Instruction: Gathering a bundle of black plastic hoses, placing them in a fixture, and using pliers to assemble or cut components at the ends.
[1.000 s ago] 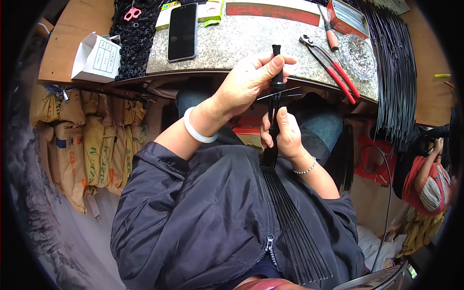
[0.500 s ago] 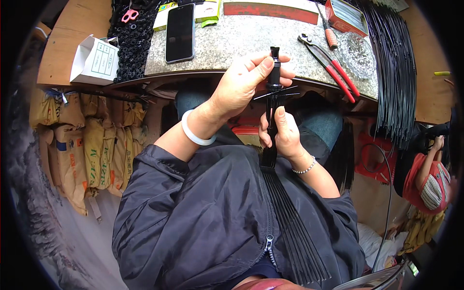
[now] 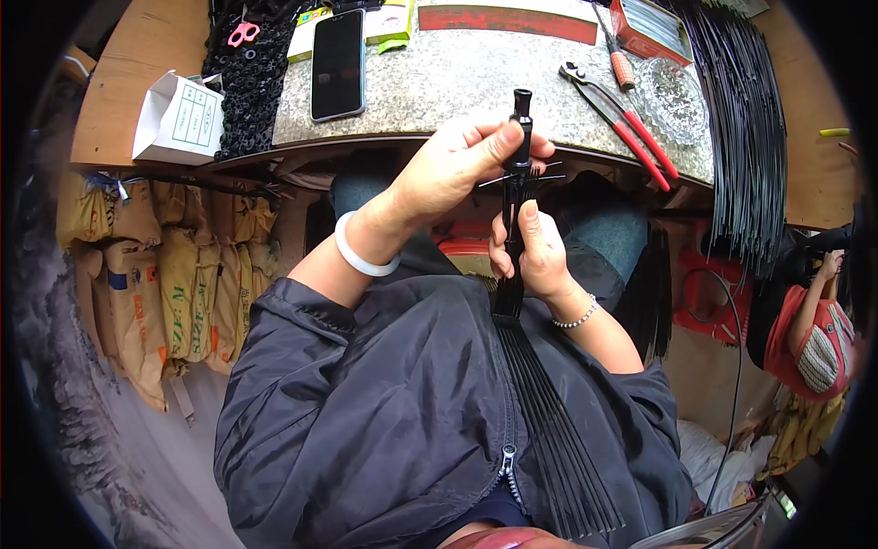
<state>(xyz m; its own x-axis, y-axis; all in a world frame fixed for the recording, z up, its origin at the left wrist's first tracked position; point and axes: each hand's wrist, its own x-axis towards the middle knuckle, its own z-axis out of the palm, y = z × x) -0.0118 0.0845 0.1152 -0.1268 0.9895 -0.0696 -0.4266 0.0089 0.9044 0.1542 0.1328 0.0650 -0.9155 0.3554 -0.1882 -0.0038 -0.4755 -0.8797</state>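
In front of my chest I hold what looks like an umbrella frame, with a bundle of thin black ribs (image 3: 556,430) fanning down over my jacket. My right hand (image 3: 541,252) is closed round the upper part of that bundle, thumb uppermost. Above it, the thumb and fingers of my left hand (image 3: 457,169) pinch a black plastic umbrella runner (image 3: 522,108), its flared end pointing up toward the table. Short thin rods (image 3: 549,177) stick out sideways just under the runner. The left fingertips are partly hidden behind it.
On the speckled tabletop (image 3: 439,91) lie a phone (image 3: 337,64), red-handled pliers (image 3: 631,137), an orange-handled tool (image 3: 623,69) and a glass dish (image 3: 672,101). Small black parts (image 3: 247,101) and a white box (image 3: 183,119) are left; black rods (image 3: 741,137) hang right. Another person's arm (image 3: 814,297) shows far right.
My left hand has slid slightly down and left on the runner, so more of its upper end shows. My right hand has stayed on the rib bundle.
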